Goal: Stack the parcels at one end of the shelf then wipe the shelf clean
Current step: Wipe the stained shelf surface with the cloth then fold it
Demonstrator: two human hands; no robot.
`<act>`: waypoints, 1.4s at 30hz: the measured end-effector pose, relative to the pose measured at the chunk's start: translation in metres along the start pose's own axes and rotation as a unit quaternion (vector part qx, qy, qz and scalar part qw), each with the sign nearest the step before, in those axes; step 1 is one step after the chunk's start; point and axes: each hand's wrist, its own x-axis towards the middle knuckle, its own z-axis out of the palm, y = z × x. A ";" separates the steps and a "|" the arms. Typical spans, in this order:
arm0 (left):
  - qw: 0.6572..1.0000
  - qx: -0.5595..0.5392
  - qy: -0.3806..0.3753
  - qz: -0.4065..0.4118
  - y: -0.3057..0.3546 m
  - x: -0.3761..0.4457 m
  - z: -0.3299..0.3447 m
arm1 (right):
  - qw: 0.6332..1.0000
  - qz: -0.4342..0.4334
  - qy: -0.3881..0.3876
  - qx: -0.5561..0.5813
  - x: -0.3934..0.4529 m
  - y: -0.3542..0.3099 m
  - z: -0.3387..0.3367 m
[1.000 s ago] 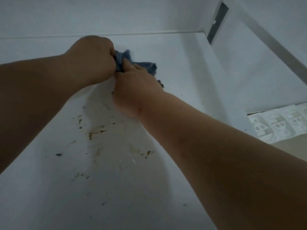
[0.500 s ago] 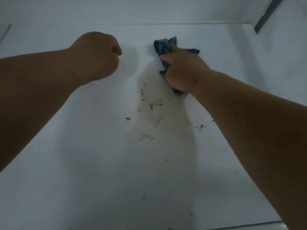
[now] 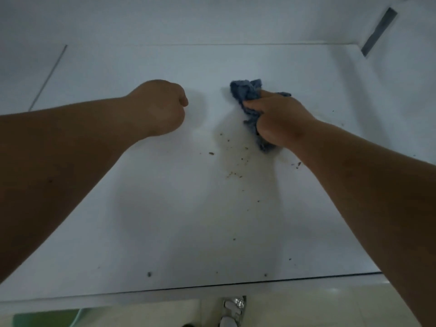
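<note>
The white shelf [image 3: 165, 220] fills the head view, with brown crumbs and a faint stain [image 3: 233, 161] near its middle. My right hand [image 3: 280, 121] grips a crumpled blue cloth [image 3: 245, 90] and presses it on the shelf just right of the crumbs. My left hand [image 3: 160, 107] hovers over the shelf to the left, curled into a fist with nothing in it. No parcels are in view.
The shelf's front edge [image 3: 236, 285] runs across the bottom, with pale floor and a metal fitting [image 3: 233, 305] below it. A white back wall and a right side wall with a dark slot [image 3: 377, 31] close the shelf in.
Both hands held the cloth together a second ago. My left hand let go and moved left; my right hand carried the cloth to the right and keeps it on the shelf.
</note>
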 end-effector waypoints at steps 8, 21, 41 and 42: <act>1.000 0.010 -0.027 0.012 -0.015 -0.015 0.001 | 0.993 -0.112 -0.032 -0.009 -0.012 -0.078 0.041; 0.999 -0.010 -0.039 -0.001 -0.050 -0.055 -0.002 | 0.999 -0.024 -0.043 0.009 -0.033 -0.075 0.026; 0.998 -0.059 -0.035 -0.007 -0.075 -0.092 0.006 | 0.992 -0.088 -0.042 0.075 -0.080 -0.132 0.057; 0.997 -0.064 -0.039 -0.010 -0.075 -0.093 0.007 | 0.990 -0.109 -0.048 0.076 -0.088 -0.139 0.061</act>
